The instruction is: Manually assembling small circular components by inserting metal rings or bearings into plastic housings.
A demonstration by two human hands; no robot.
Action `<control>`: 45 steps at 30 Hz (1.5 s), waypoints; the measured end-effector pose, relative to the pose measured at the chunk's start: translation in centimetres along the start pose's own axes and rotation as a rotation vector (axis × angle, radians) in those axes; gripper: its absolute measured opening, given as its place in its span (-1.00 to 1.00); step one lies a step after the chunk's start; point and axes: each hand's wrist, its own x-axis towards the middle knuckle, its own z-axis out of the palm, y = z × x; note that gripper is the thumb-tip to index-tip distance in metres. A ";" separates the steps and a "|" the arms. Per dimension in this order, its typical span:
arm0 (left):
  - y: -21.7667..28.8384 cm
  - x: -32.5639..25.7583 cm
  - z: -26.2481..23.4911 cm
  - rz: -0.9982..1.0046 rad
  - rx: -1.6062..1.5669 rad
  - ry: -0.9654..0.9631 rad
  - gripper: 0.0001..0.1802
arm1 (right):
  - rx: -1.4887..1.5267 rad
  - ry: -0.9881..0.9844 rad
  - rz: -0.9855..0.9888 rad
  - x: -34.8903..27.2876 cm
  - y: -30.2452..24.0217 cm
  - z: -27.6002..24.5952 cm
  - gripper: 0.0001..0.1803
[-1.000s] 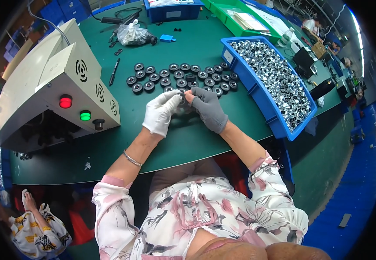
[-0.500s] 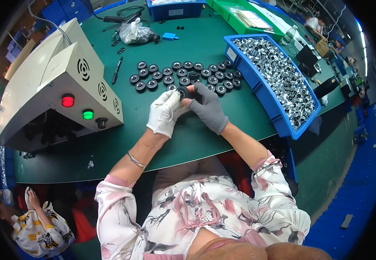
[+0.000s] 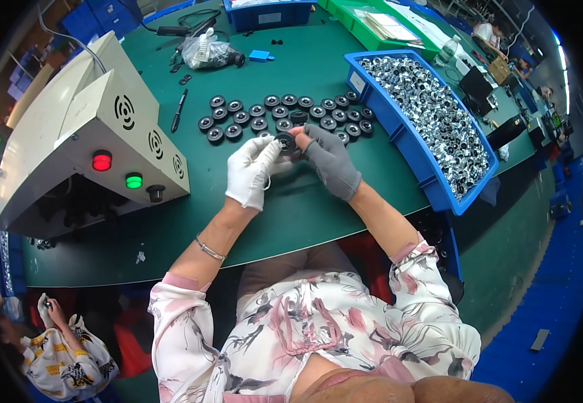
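Observation:
Between my two hands is a small black wheel (image 3: 286, 142) with a metallic centre, held just above the green table. My left hand (image 3: 252, 168), in a white glove, pinches its left side. The fingers of my right hand (image 3: 329, 161), in a grey glove that leaves the fingertips bare, close on its right side. Just beyond my hands, several similar black wheels (image 3: 240, 117) lie in loose rows on the table. One wheel (image 3: 298, 116) near the middle seems to sit higher than its neighbours. My fingers hide part of the nearest row.
A cream machine (image 3: 90, 127) with red and green buttons stands at the left. To the right, a long blue bin (image 3: 432, 178) holds shiny metal parts. Farther back are a black pen (image 3: 180, 111), a plastic bag (image 3: 207, 50) and a green tray (image 3: 345, 15). Another person (image 3: 69, 356) sits at lower left.
The wheel has turned in my fingers so its round face shows more. My right hand has shifted slightly to the right, and both hands still hold the wheel.

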 end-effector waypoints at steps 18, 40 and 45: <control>0.1 -0.5 0.2 -0.090 -0.045 0.009 -0.71 | 0.045 0.026 0.075 -0.6 1.2 1.2 -0.68; -0.9 -0.4 0.9 0.221 0.297 -0.010 -0.38 | 0.050 0.057 0.057 -0.2 0.8 1.2 -0.76; -0.6 -0.5 0.6 0.402 0.532 -0.133 -0.31 | 0.078 0.087 0.112 -0.6 0.0 1.4 -0.75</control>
